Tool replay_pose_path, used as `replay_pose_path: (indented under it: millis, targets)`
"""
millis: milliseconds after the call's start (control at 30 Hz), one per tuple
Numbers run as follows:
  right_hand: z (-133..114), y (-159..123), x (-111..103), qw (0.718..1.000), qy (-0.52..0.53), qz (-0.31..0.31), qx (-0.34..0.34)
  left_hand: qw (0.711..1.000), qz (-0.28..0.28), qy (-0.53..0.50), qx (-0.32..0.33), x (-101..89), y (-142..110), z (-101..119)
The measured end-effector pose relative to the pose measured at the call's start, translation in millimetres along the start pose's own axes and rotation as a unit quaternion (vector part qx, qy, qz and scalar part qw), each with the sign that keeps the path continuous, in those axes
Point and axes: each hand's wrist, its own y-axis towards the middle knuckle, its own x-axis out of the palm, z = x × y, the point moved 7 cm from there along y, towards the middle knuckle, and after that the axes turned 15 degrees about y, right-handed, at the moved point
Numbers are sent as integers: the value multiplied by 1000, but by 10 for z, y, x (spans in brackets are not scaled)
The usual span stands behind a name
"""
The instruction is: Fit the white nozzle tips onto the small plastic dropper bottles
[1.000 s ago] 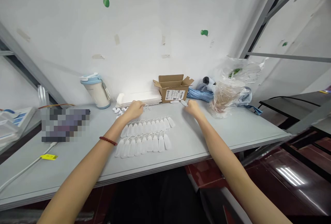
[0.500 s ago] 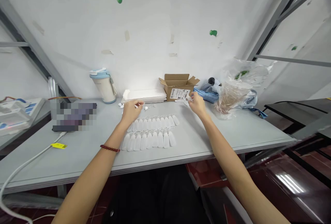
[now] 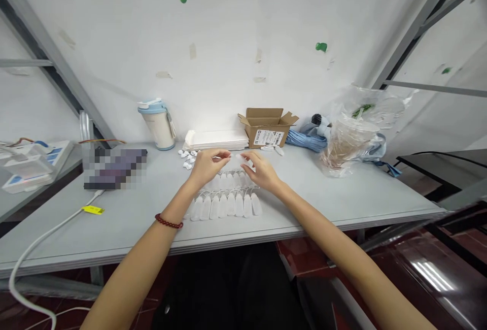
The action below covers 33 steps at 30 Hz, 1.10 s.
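Note:
My left hand (image 3: 206,167), with a red bead bracelet on its wrist, is closed in a pinch above the back row of tags. What its fingertips hold is too small to make out. Facing it, my right hand (image 3: 262,168) pinches a small frosted white tag (image 3: 239,158) between thumb and fingers. The two sets of fingertips are close but apart. Below them lie two rows of frosted white tags with thin white loops, a front row (image 3: 230,205) and a back row (image 3: 228,182) partly hidden by my hands. Small white pieces (image 3: 185,154) lie in a cluster left of my left hand.
Behind my hands stand a stack of white flat sheets (image 3: 218,139) and an open cardboard box (image 3: 268,129). Loose tags (image 3: 279,151) lie before the box. A cup (image 3: 159,127) and phone-like device (image 3: 114,167) are left; blue straps (image 3: 306,139) and a bagged drink (image 3: 348,142) are right.
My right hand has moved left from beside the box with a tag in its fingers. My left hand has shifted right, and the two hands are now close together. The view has shifted slightly.

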Motion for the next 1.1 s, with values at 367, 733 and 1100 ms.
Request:
replay_pose_path:
  millis: [367, 733, 1100]
  targets:
    - [-37, 27, -56, 999, 45, -7, -13, 1000, 26, -1, 2, 26, -38, 109]
    - [-518, -419, -50, 994, 108, 27, 17, 999, 25, -18, 36, -62, -549, 423]
    - [-1055, -704, 33, 985, 168, 27, -8, 998, 49, -33, 31, -271, -1298, 710]
